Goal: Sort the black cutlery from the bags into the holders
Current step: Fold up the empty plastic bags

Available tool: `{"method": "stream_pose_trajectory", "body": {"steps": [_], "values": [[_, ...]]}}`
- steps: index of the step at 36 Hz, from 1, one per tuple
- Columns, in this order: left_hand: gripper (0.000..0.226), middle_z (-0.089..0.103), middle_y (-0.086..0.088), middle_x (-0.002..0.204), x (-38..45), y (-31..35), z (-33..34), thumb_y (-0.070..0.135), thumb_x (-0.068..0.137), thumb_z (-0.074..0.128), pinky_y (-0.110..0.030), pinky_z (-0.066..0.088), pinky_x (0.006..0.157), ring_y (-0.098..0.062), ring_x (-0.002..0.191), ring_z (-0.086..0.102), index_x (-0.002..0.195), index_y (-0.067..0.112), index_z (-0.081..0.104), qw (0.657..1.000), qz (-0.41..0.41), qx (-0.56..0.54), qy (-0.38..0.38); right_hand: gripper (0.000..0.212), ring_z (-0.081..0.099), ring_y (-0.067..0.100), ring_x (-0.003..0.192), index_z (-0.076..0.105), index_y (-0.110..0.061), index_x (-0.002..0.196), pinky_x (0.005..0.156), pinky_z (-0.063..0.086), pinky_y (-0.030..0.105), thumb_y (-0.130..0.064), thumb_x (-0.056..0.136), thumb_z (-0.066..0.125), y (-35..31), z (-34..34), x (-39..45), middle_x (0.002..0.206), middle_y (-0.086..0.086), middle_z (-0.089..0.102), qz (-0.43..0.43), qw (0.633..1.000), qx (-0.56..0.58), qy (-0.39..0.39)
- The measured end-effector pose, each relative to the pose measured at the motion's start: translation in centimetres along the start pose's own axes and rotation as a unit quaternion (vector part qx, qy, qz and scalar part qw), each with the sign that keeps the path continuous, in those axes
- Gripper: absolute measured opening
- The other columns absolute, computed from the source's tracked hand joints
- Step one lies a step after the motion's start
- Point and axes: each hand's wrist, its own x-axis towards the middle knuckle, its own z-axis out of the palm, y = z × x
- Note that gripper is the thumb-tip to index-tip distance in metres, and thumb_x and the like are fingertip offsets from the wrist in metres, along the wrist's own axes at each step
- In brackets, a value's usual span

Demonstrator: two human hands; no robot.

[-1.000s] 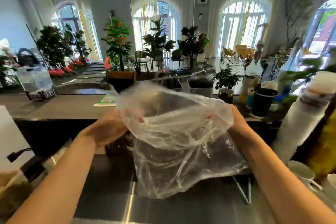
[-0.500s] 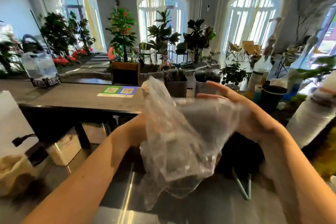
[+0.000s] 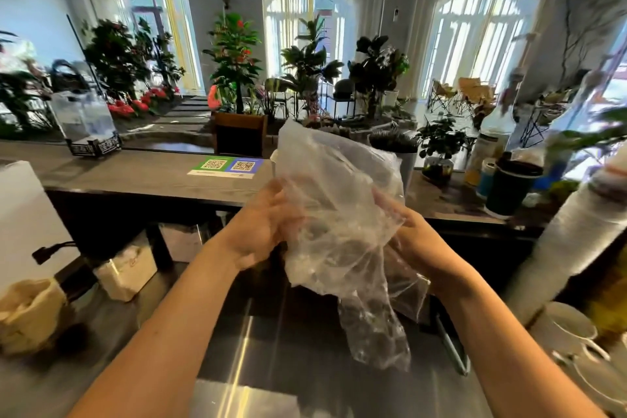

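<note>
**Both hands bunch a clear plastic bag above the steel counter**

The clear plastic bag (image 3: 342,214) is held up in the middle of the view, crumpled, with its top edge rising in front of the far wooden bar top (image 3: 135,173) and its lower end hanging down toward the near stainless steel counter (image 3: 237,360). The left hand (image 3: 261,224) grips the bag's left side, fingers curled into the film. The right hand (image 3: 417,241) holds the right side from behind and below, its fingers bent round the plastic and partly seen through it. Whether any black cutlery is inside the bag cannot be told; the film only shows dark patches of what lies behind it.

On the far bar top, just right of the bag and partly hidden by it, stands a white holder (image 3: 397,153) filled with dark handles, blurred. Another holder beside it is mostly covered by the bag. Left of the bag a green and blue QR code card (image 3: 226,167) lies flat on the wood. Farther left sits a clear bag in a black basket (image 3: 89,127). At the right are a dark paper cup with a lid (image 3: 509,188) and a tall sleeve of stacked white cups (image 3: 573,237), tilted. White mugs (image 3: 570,332) sit at the near right. Potted plants (image 3: 234,54) and arched windows fill the room beyond.
</note>
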Motion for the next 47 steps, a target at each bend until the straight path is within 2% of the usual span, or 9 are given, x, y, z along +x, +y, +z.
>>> {"method": "stream_pose_trajectory", "body": {"steps": [4,10,14,17,21,27,36,41,47], "values": [[0.043,0.055,0.014,0.041,-1.4,0.3,0.1,-0.015,0.098,0.039,-0.006,0.049,0.071,0.012,0.07,0.065,0.072,0.019,0.047,0.999,-0.036,-0.009,0.039,0.042,0.075,0.014,0.078,0.08,-0.018,0.092,0.064,0.059,0.023,0.012,0.09,0.05,-0.4,0.3,-0.3,0.089,0.004,0.078,-0.005,1.0,-0.004,-0.019],[0.041,0.058,-0.022,0.138,-0.5,0.0,-2.0,0.031,0.096,0.05,-0.054,0.045,0.107,-0.037,0.123,0.06,0.121,0.008,0.071,0.97,-0.064,-0.232,-0.022,0.046,0.065,0.005,0.049,0.067,-0.005,0.067,0.048,0.051,0.017,0.022,0.093,0.04,-0.7,0.8,-0.4,0.053,-0.001,0.067,-0.062,0.996,-0.017,0.06],[0.061,0.069,-0.01,0.125,-0.5,-0.4,-1.9,0.056,0.066,0.084,-0.045,0.058,0.092,-0.028,0.112,0.068,0.117,0.024,0.074,0.987,-0.133,-0.019,-0.085,0.042,0.061,0.006,0.06,0.071,-0.021,0.064,0.057,0.049,0.023,0.017,0.078,0.064,0.0,0.6,0.0,0.065,-0.006,0.067,-0.13,0.972,-0.191,0.051],[0.057,0.072,0.001,0.119,-0.1,-0.8,-1.6,0.035,0.077,0.082,-0.045,0.054,0.099,-0.019,0.11,0.069,0.13,0.029,0.061,0.979,-0.09,0.177,-0.054,0.047,0.07,0.008,0.09,0.076,-0.023,0.1,0.079,0.057,0.028,0.015,0.075,0.064,-0.6,0.1,-0.2,0.098,-0.007,0.075,-0.111,0.964,-0.242,-0.001],[0.044,0.074,-0.002,0.111,-0.2,-1.0,-1.8,0.021,0.083,0.073,-0.031,0.058,0.083,-0.02,0.105,0.071,0.126,0.019,0.064,0.99,-0.068,0.122,-0.032,0.082,0.06,0.037,0.122,0.039,-0.03,0.151,0.1,0.048,0.049,-0.005,0.078,0.065,-1.2,-2.8,-1.5,0.138,0.019,0.059,0.005,0.989,0.037,-0.142],[0.053,0.072,-0.005,0.119,0.0,-3.0,-1.1,0.017,0.08,0.079,-0.044,0.055,0.095,-0.021,0.111,0.069,0.129,0.018,0.06,0.984,-0.103,0.126,-0.07,0.077,0.065,0.025,0.119,0.058,-0.032,0.135,0.106,0.044,0.055,-0.075,0.072,0.065,2.6,-2.2,-1.4,0.128,0.001,0.069,0.194,0.981,-0.011,0.009],[0.043,0.061,0.019,0.091,-1.1,-10.2,1.4,0.001,0.08,0.066,-0.014,0.044,0.074,0.003,0.087,0.06,0.089,0.042,0.055,0.92,0.13,0.367,-0.051,0.024,0.072,0.022,0.074,0.074,-0.01,0.102,0.07,0.063,0.041,0.0,0.081,0.072,9.4,3.3,-6.5,0.086,0.013,0.075,0.254,0.947,-0.159,0.113],[0.036,0.047,0.002,0.098,-6.9,-18.3,5.4,0.02,0.076,0.069,-0.04,0.045,0.048,-0.025,0.069,0.053,0.103,0.026,0.046,0.853,0.223,0.461,-0.101,0.016,0.068,0.017,0.067,0.064,-0.013,0.097,0.058,0.058,0.032,0.002,0.093,0.06,15.6,3.8,-12.1,0.085,0.005,0.07,0.303,0.895,-0.034,0.327],[0.069,0.032,0.005,0.124,-15.5,-23.9,11.9,0.035,0.08,0.062,-0.034,0.042,0.105,-0.016,0.119,0.037,0.143,0.035,0.034,0.855,0.133,0.337,-0.371,0.014,0.066,0.022,0.055,0.065,-0.004,0.087,0.047,0.052,0.026,0.007,0.083,0.057,20.5,3.1,-22.7,0.08,0.021,0.064,0.258,0.804,0.189,0.501]]}}
